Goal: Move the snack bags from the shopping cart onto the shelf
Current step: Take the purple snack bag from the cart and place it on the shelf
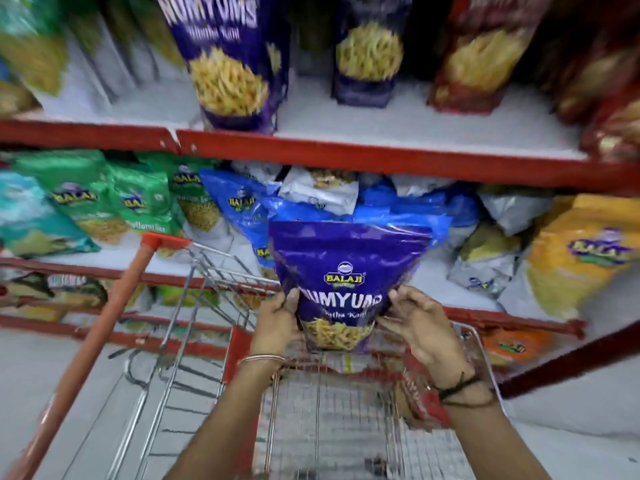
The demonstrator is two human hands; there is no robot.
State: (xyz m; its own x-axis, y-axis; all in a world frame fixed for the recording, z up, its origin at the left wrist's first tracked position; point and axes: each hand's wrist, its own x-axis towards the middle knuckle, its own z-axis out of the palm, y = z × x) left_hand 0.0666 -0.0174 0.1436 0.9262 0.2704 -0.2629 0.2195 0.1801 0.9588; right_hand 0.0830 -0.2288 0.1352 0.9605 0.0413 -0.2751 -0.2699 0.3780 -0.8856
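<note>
I hold a purple Balaji snack bag (346, 271) upright above the shopping cart (221, 271), in front of the middle shelf. My left hand (277, 323) grips its lower left edge, and my right hand (419, 323) pinches its lower right corner. Two matching purple bags (228, 64) stand on the white upper shelf (415, 126). A red bag (419, 393) shows inside the cart under my right wrist.
The upper shelf has a red front rail (381, 157). Red bags (485, 57) stand on its right, green ones (31, 46) on its left. The middle shelf holds green (86, 195), blue (242, 202) and yellow bags (581, 251). The cart's red handle (104, 323) runs down the left.
</note>
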